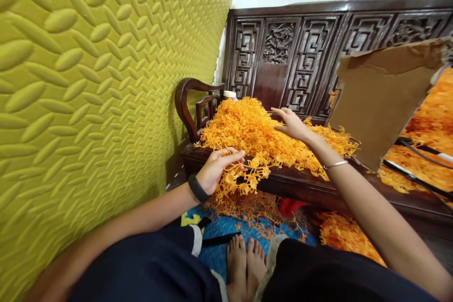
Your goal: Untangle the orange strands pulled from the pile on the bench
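Note:
A big heap of orange plastic flower pieces (240, 125) lies on the seat of a dark carved wooden bench (297, 184). In front of the seat edge, my left hand (217, 165) is closed on a bunch of orange plastic flower sprigs (244, 177), which hangs down from the fingers. My right hand (290, 124) is over the right part of the heap, its fingers spread and nothing visible in them. Whether its fingertips touch the heap I cannot tell.
A yellow textured foam mat (106, 104) stands like a wall on the left. To the right, a torn cardboard sheet (385, 99) leans upright, with more orange pieces (428, 122) behind it. Orange stems (258, 207) lie below on a blue mat (215, 250) by my feet. A white-lidded container (230, 95) stands behind the heap.

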